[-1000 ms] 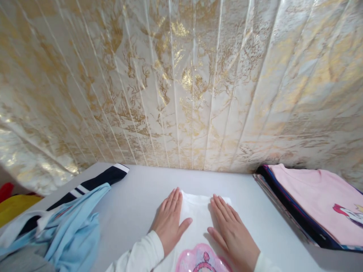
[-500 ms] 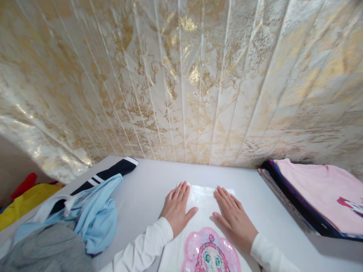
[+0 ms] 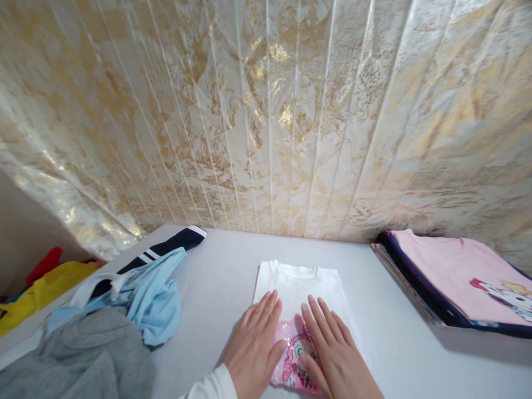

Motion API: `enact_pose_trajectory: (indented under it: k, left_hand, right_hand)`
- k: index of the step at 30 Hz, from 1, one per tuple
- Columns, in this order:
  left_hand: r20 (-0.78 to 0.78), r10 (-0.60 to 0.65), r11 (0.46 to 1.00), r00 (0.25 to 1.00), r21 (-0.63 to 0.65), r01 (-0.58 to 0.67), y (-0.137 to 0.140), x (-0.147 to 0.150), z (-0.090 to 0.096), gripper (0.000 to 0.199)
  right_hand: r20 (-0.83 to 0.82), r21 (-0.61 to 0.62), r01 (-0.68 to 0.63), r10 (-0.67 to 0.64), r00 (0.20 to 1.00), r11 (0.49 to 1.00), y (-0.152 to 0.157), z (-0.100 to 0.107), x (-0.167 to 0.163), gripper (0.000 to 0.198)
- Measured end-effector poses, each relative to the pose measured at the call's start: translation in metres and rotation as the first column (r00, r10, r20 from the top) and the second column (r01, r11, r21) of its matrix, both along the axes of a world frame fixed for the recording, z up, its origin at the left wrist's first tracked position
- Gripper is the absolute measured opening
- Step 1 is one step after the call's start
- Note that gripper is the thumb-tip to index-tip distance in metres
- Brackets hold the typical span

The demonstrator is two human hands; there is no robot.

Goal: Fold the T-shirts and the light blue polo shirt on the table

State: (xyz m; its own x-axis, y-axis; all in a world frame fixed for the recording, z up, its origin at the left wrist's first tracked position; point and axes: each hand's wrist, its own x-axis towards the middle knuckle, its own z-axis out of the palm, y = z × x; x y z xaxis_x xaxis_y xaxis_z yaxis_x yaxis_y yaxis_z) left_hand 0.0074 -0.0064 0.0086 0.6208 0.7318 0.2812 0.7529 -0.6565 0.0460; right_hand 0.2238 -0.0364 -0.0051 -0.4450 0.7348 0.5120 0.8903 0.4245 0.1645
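Observation:
A white shirt [image 3: 307, 282] with a pink sequined cartoon face lies folded on the table, its neckline toward the wall. My left hand [image 3: 258, 341] rests flat on the shirt's left side, fingers stretched out. Across the pink print lies my right hand [image 3: 332, 352], also flat, its fingers slightly apart. Both hands cover part of the print, and the shirt's near edge is partly hidden by them.
On the right stands a stack of folded clothes topped by a pink shirt [image 3: 440, 271]. Loose clothes lie at left: a grey garment [image 3: 95, 354], a light blue one [image 3: 160, 299] and a navy striped one [image 3: 174, 244]. A gold-patterned curtain [image 3: 266, 122] hangs behind the white table [image 3: 216, 277].
Both hands have slid from the shirt's shoulders down toward me, onto the print. The neckline and shoulders are now uncovered. The view has shifted slightly.

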Motion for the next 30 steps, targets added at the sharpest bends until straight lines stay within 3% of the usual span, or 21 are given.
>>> enact_pose_trajectory:
  k: [8, 11, 15, 18, 22, 25, 27, 30]
  left_hand:
    - [0.040, -0.002, 0.997, 0.999, -0.071, 0.004, -0.002, 0.004, -0.008, 0.055]
    - [0.090, 0.017, 0.997, 0.996, -0.078, -0.010, 0.002, -0.011, -0.008, 0.054]
    - [0.065, 0.140, 0.989, 0.988, -0.064, -0.136, 0.007, -0.042, -0.008, 0.051]
    - [0.018, 0.208, 0.977, 0.978, -0.061, -0.206, 0.007, -0.058, -0.009, 0.049]
    - [0.051, 0.218, 0.975, 0.975, -0.048, -0.216, 0.004, -0.057, -0.012, 0.048]
    - [0.129, 0.171, 0.982, 0.977, -0.101, -0.159, -0.002, -0.047, -0.003, 0.045]
    - [0.190, 0.157, 0.973, 0.969, -0.200, -0.119, -0.009, -0.041, 0.011, 0.033]
    - [0.229, 0.190, 0.916, 0.955, -0.392, -0.088, -0.021, -0.034, 0.034, 0.016]
  right_hand:
    - [-0.013, -0.081, -0.035, 0.034, 0.999, 0.996, -0.001, -0.011, -0.005, 0.072]
    - [-0.038, -0.130, -0.047, 0.043, 0.998, 0.990, -0.002, -0.007, -0.001, 0.069]
    - [-0.074, -0.216, -0.026, 0.010, 0.997, 0.976, -0.002, -0.003, 0.007, 0.058]
    - [-0.060, -0.208, -0.004, -0.008, 0.998, 0.978, 0.001, -0.005, 0.014, 0.057]
    - [-0.015, -0.158, 0.026, -0.029, 0.999, 0.987, 0.004, -0.010, 0.019, 0.064]
    - [0.012, -0.153, 0.039, -0.037, 0.999, 0.988, 0.005, -0.012, 0.018, 0.065]
    - [0.016, -0.149, 0.046, -0.044, 0.999, 0.988, 0.004, -0.012, 0.017, 0.063]
    - [0.007, -0.151, 0.056, -0.056, 0.998, 0.987, 0.004, -0.012, 0.017, 0.062]
